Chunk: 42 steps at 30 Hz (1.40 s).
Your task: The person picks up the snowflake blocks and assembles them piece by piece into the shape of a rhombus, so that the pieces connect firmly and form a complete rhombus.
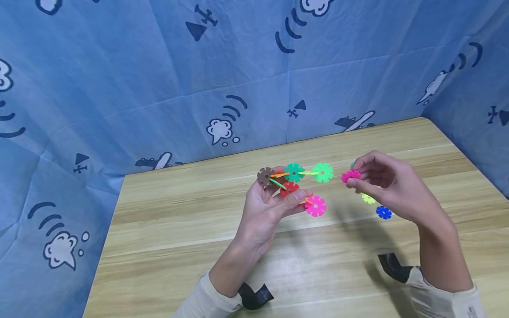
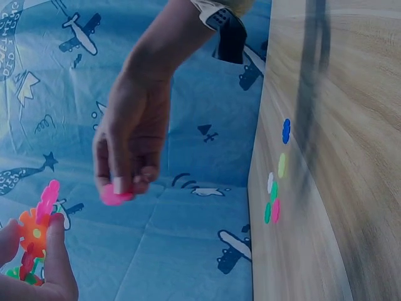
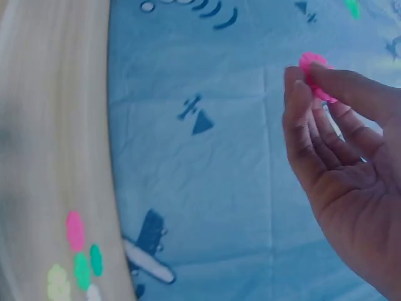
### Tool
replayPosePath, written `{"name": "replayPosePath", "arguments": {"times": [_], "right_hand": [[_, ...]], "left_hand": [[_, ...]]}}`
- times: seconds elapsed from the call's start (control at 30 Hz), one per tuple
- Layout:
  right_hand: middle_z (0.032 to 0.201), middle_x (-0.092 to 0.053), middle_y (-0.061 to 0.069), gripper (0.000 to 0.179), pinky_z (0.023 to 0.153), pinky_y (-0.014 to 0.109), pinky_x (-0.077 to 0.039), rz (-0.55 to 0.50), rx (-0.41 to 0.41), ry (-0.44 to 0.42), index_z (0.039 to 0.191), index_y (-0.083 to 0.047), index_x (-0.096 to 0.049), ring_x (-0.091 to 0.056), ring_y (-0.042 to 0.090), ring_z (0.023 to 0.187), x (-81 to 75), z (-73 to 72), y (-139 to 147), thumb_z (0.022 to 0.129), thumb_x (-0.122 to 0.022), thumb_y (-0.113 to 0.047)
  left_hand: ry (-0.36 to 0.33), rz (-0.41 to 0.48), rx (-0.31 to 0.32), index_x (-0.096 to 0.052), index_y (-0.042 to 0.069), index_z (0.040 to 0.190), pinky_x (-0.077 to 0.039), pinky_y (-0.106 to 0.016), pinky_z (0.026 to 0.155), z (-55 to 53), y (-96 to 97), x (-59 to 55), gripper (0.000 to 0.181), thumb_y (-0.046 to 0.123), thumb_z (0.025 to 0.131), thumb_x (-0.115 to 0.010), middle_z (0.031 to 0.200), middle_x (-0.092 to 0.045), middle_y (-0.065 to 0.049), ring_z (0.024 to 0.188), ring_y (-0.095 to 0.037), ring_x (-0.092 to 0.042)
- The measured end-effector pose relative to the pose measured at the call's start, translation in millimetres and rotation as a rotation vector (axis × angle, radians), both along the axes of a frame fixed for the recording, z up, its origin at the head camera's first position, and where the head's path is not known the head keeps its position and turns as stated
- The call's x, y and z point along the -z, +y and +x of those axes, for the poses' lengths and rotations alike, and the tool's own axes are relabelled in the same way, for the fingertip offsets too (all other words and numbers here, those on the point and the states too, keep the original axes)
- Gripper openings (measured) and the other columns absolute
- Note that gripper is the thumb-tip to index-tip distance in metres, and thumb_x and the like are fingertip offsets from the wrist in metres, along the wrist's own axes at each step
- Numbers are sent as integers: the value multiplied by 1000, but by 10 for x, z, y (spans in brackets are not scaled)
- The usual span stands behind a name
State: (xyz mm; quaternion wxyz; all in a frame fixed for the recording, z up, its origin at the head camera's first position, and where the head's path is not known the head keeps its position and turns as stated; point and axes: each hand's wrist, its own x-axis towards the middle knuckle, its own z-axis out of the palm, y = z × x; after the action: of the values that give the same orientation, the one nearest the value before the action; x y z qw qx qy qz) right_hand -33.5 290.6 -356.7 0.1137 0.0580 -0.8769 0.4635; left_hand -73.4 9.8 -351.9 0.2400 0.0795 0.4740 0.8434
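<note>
My left hand grips a chain of interlocking plastic snowflake discs above the table. In the head view the chain shows a brown disc, a teal disc, a light green disc, a red disc and a pink disc, with orange, yellow and green ones seen edge-on between them. Between thumb and fingertips my right hand pinches a single magenta disc, held apart from the chain to its right. The left wrist view shows an orange disc between the left thumb and finger.
Loose discs lie on the wooden table beneath and behind the right hand, among them a blue disc and a yellow disc. White, green and pink ones show in the wrist views. A blue patterned cloth stands behind the table.
</note>
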Motion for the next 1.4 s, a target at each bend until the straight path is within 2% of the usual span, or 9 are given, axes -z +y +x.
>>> {"name": "replayPosePath", "arguments": {"times": [0.23,0.47,0.7,0.83,0.9,1.03,1.2,1.3,1.4], "right_hand": [[94,-81,-5,36,81,13,-63,-50,-66,141,104,-1,-70,-78,8,81,-162,103,-186,79,-82,22],[95,-81,2,35,82,15,-64,-164,-170,246,101,1,-72,-78,10,81,-132,72,-294,78,-79,26],[94,-81,0,34,74,18,-65,-238,-116,250,99,6,-72,-78,10,78,-132,48,-403,75,-78,29],[93,-80,-4,34,75,18,-65,-223,-45,250,96,6,-71,-77,8,78,-148,35,-470,74,-79,30],[93,-79,-5,33,76,16,-64,-195,-25,288,96,7,-71,-77,6,78,-131,18,-494,73,-79,30],[92,-78,-7,34,76,13,-63,-136,4,334,96,5,-72,-75,3,76,-92,4,-511,72,-82,28],[91,-79,-7,33,74,14,-63,-161,-19,339,95,6,-74,-75,5,73,-82,-1,-515,73,-81,29],[90,-81,-6,33,72,16,-64,-208,-66,333,93,8,-74,-77,6,72,-81,-2,-522,72,-78,33],[90,-82,-6,33,70,18,-65,-224,-82,314,91,7,-76,-77,8,72,-81,-1,-549,71,-78,33]], "left_hand": [[-1,10,-4,-54,13,134,-69,-42,86,13,5,2,52,-13,93,-72,116,-64,-3,93,-18,-82],[-12,17,-7,-53,12,133,-69,-41,86,25,21,13,51,-12,92,-73,117,-64,-3,95,-16,-80],[-40,6,-13,-52,12,127,-68,-45,90,28,26,5,47,-14,93,-72,117,-64,-5,93,-17,-79],[-36,11,7,-54,14,121,-67,-46,92,29,17,3,44,-15,93,-71,110,-69,-4,89,-16,-80],[-29,22,29,-54,14,120,-67,-47,91,29,14,6,44,-17,93,-69,109,-70,-3,89,-16,-80],[5,26,77,-54,14,128,-67,-49,91,28,3,11,49,-17,93,-69,114,-68,-1,91,-16,-77],[116,12,151,-53,19,152,-66,-49,94,6,-49,10,65,-8,96,-72,123,-65,-2,94,-16,-78],[168,-12,186,-55,20,155,-66,-47,95,-9,-76,-8,61,-3,101,-69,126,-66,-5,94,-15,-79],[190,-51,185,-57,17,154,-67,-44,94,-16,-84,-24,53,-1,104,-64,129,-68,-5,95,-13,-77]]}}
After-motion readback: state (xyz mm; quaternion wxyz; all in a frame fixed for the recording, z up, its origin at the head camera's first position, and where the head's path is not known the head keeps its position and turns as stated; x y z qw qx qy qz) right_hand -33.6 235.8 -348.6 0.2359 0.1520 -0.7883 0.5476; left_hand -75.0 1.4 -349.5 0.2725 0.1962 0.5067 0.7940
